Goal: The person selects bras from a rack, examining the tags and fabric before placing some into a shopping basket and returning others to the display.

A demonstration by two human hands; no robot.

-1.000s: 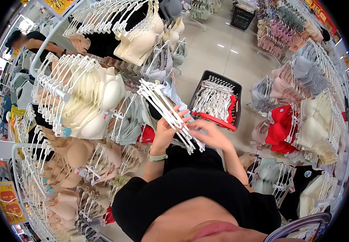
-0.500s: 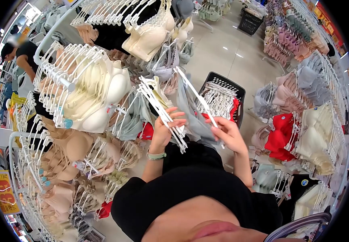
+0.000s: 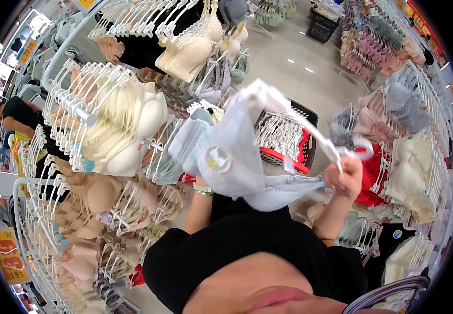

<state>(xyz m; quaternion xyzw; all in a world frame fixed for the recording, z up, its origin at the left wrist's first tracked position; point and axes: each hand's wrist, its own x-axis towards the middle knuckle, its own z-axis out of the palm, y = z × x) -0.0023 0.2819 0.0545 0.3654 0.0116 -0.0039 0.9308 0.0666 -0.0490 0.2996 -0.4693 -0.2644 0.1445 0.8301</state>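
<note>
My right hand (image 3: 344,178) is closed round one end of a white plastic hanger (image 3: 310,125), which slants up to the left in front of me. From it hangs a pale blue-grey bra (image 3: 237,157), spread out with a round label on one cup. The bra covers my left hand almost entirely; only the wrist with a green bracelet (image 3: 203,189) shows below it, so its fingers are hidden. Just beyond the bra, a black basket (image 3: 313,116) with a red handle (image 3: 284,159) stands on the floor, holding many white hangers (image 3: 279,133).
Racks of cream bras (image 3: 150,118) and beige bras (image 3: 98,191) rise close on my left. On the right hang red bras (image 3: 373,175) and cream ones (image 3: 409,167). A second black basket (image 3: 321,26) stands farther along the tiled aisle. A person in black (image 3: 20,112) is at far left.
My right hand has moved right and up, swinging the hanger and the blue-grey bra out wide. The left hand, earlier holding several white hangers, is now behind the bra. The other person has shifted.
</note>
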